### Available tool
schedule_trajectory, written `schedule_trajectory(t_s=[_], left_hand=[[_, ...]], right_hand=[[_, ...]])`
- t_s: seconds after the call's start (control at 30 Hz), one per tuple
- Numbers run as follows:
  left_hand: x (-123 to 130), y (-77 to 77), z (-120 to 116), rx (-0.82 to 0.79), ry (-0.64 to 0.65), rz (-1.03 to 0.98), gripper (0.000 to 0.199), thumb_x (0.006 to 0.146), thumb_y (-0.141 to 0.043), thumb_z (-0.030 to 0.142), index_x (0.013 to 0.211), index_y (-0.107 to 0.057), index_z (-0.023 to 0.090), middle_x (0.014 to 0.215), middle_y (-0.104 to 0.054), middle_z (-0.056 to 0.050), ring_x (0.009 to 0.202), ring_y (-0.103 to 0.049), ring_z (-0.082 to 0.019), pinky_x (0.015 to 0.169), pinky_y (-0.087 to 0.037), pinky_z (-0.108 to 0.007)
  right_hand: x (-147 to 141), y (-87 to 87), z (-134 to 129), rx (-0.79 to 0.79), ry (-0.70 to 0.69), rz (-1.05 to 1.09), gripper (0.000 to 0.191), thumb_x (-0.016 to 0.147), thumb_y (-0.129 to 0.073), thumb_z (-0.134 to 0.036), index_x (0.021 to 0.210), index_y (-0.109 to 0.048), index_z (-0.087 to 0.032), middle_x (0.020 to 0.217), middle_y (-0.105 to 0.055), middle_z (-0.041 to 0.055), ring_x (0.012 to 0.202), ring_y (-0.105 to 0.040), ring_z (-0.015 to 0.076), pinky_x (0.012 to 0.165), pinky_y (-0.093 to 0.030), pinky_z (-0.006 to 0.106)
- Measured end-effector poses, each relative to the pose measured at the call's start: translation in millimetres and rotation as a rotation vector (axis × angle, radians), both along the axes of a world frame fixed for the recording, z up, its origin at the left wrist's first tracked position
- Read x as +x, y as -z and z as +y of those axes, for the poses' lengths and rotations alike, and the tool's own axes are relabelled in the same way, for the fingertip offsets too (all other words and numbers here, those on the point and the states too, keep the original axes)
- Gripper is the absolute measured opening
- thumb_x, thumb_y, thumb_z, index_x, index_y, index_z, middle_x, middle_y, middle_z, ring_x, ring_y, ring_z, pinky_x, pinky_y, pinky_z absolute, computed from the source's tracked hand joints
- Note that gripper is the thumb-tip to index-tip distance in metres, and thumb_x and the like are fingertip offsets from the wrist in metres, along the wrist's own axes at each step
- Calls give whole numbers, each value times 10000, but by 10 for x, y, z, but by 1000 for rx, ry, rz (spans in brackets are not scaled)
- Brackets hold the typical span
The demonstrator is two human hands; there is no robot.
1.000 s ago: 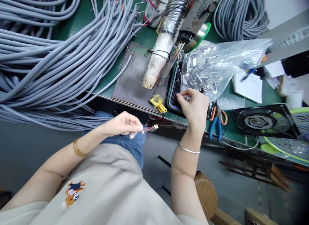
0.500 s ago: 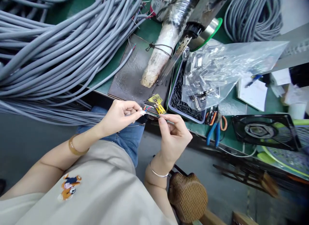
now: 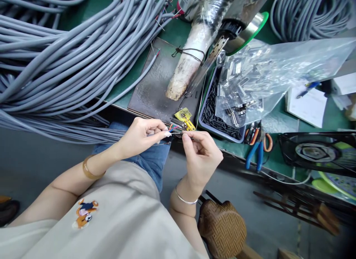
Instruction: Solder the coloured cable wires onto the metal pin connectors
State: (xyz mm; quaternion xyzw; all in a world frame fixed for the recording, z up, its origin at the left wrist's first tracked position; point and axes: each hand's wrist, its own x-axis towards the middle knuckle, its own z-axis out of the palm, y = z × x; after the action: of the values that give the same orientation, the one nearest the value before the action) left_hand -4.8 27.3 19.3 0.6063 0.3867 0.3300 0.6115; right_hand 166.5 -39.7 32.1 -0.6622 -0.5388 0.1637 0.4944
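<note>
Green bench [image 3: 179, 32], lit workroom | left hand [image 3: 143, 136] pinched coloured wires [image 3: 172, 128] | right hand [image 3: 201, 155]: thumb and finger pressed together, contents unclear | wires lay between hands, nearer the left, running crosswise toward right fingertips | beyond: dark plate [image 3: 150, 92]; tray [image 3: 221, 135] of black pieces; green-rimmed spool [image 3: 260, 30] farthest

A green desk [image 3: 94, 12] spans from ten to three o'clock, its top catching pale, cool light. Smooth grey floor [image 3: 264, 222] lies below it. At five o'clock stands a brown stool [image 3: 226, 229] with a woven-pattern seat; toward four, a dark low frame [image 3: 294, 210] has a blurred, wood-coloured end.
</note>
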Motion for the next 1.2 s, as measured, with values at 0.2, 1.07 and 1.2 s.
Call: schedule_trajectory(t_s=[0.2,1.07,1.2], left_hand=[[-22,-14,-7,189,23,91,166,897,-690,279,861,-739,125,634,-620,21,552,-471,-65,524,-380,-171],[-67,43,-84,312,87,146,104,923,-685,256,938,-700,154,727,-685,26,586,-532,-76,578,-413,-186],[-52,102,-119,479,95,120,164,970,-641,253,1090,-685,150,989,-774,-61,852,-702,-137,754,-535,-213]], right_hand=[[-30,2,6,-80,-102,-154,213,955,-676,-309,770,-717,-211,666,-644,-32,544,-479,89,555,-397,259],[4,133,-32,89,33,-300,142,946,-694,-351,1041,-757,-266,725,-713,-30,469,-499,81,498,-403,243],[109,-2,6,-22,28,-301,245,948,-679,-403,1118,-764,-248,780,-726,-3,488,-460,86,515,-410,260]])
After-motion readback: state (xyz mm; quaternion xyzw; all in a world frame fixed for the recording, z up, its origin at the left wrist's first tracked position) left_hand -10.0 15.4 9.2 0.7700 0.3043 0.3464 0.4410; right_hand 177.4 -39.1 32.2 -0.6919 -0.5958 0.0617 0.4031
